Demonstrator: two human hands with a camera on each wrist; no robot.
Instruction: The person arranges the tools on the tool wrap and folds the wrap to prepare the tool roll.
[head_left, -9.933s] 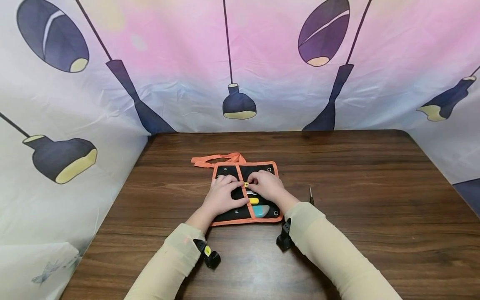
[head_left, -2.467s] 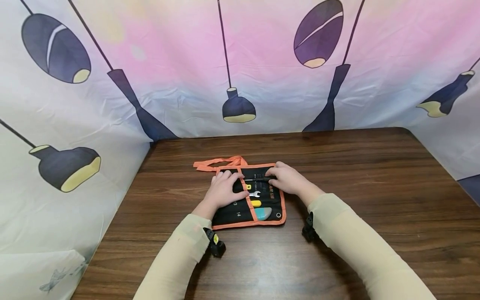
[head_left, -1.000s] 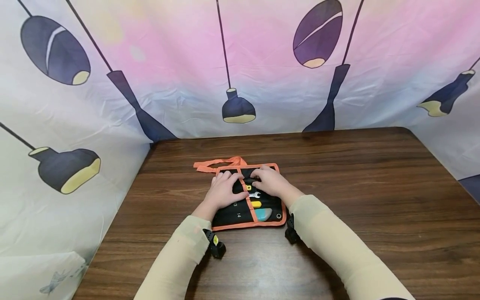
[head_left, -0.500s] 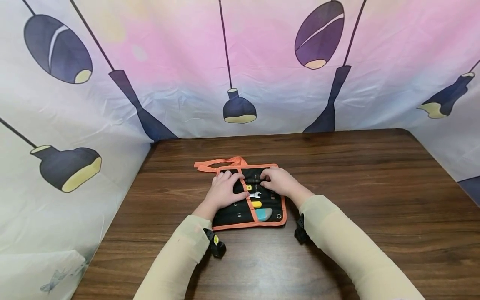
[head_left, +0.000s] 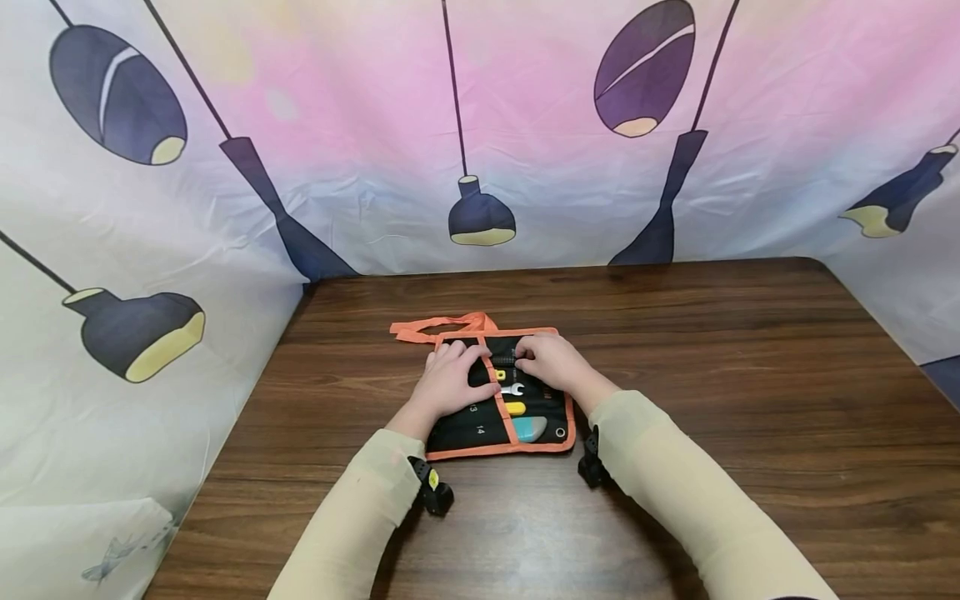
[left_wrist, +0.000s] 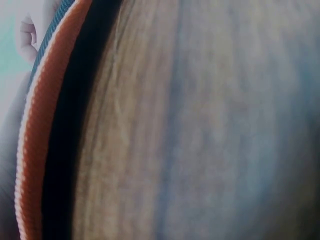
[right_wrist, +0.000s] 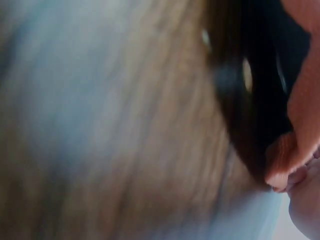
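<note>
A black tool pouch [head_left: 455,436] with orange edging lies flat on the table. My left hand [head_left: 444,382] rests on its left part, fingers and thumb spread beside the orange pocket band [head_left: 504,412]. My right hand [head_left: 553,363] pinches the end of a screwdriver [head_left: 504,361] with a ridged black handle, whose shaft is hidden in the top pocket. Below it, a small yellow-ended tool [head_left: 500,375], a wrench [head_left: 513,389], a yellow handle [head_left: 515,408] and a teal-and-grey handle [head_left: 530,429] poke out. The left wrist view shows the pouch's orange trim [left_wrist: 42,115] up close.
The dark wooden table [head_left: 712,350] extends widely around the pouch. Orange tie straps [head_left: 442,323] lie loose behind it. A printed cloth [head_left: 360,150] hangs along the back and left sides.
The screwdriver, lying on the table to the right at first, is in the top pocket. Its shaft showed earlier; it has slid left and deeper with my right hand. My left hand stays on the pouch.
</note>
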